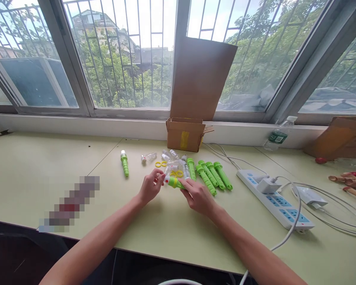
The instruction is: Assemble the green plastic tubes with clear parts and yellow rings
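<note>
Both my hands meet over the pale green table [47,174] on one green toy tube [175,182]. My right hand [198,196] grips the tube's green body from below. My left hand [150,186] pinches its white cap end with closed fingers. Just behind lie several small clear parts [169,155] and yellow rings [160,164]. To the right, several more green tubes [210,176] lie in a row. One assembled green tube [124,163] rests alone to the left.
A small open cardboard box [185,134] stands against the window ledge, a cardboard sheet [201,79] leaning behind it. A white power strip [274,200] with plugged adapter and cables lies at right. A water bottle [277,136] and wooden pieces [350,184] sit far right.
</note>
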Available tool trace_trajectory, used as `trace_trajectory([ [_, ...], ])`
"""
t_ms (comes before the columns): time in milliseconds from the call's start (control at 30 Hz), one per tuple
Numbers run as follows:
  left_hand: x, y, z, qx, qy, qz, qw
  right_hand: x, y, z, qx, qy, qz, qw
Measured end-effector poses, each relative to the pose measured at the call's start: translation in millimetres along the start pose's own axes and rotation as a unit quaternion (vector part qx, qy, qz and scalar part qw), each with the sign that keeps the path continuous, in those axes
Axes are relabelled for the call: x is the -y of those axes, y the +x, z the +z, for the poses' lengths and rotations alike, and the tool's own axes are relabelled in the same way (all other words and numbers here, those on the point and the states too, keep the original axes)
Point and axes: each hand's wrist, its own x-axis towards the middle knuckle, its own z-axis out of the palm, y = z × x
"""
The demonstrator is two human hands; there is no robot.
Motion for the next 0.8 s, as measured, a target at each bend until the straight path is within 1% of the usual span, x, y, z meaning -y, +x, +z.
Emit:
trace_trajectory([
  [100,0.6,-0.2,0.7,0.001,0.000,-0.003,1.000,0.9,-1.4,2.8,-0.007,0.028,0.013,1.000],
  [267,1.5,-0.2,1.4,0.006,-0.006,-0.008,1.000,-0.7,-2.6,6.5,-0.035,0.073,0.065,0.995],
  [400,1.2,-0.2,1.5,-0.002,-0.009,-0.013,1.000,-0.6,-0.9,5.2,-0.034,0.058,0.052,0.996],
  [467,1.3,-0.2,1.7,0.003,-0.013,-0.013,1.000,-0.7,-0.3,4.0,-0.030,0.055,0.048,0.997],
  [633,2.1,-0.3,2.3,0.014,-0.016,-0.018,1.000,-1.9,-0.7,3.4,-0.020,0.065,0.056,0.996],
  [800,1.2,-0.5,2.3,0.007,-0.017,-0.018,1.000,-1.3,0.2,3.9,-0.013,0.070,0.061,0.996],
])
